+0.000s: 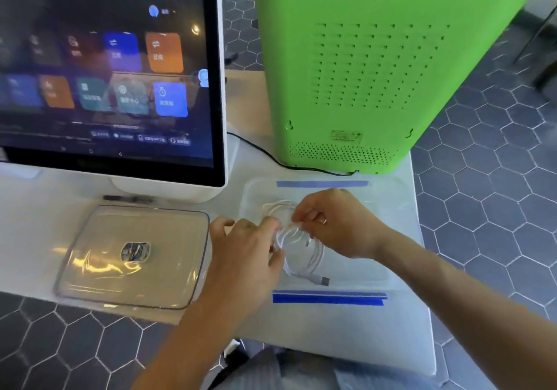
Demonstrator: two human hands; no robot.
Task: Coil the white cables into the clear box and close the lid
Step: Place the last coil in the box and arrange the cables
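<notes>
Both hands work inside the clear box [391,208]: the left hand [250,248] grips the white cables [301,254] at the coil's edge, and the right hand [334,223] pinches a strand above it. The lid [132,257] lies flat on the table [30,223], left of the box.

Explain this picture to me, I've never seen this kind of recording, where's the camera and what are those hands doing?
There is no robot here. The camera sits on a person's head and looks down at their own two hands. On the white table stands a clear box marked by blue tape. Over it, the left hand and the right hand both grip loops of white cable, winding them into a coil. The clear lid lies off to the left, so the box is still open. Behind are a touchscreen and a green machine.
</notes>
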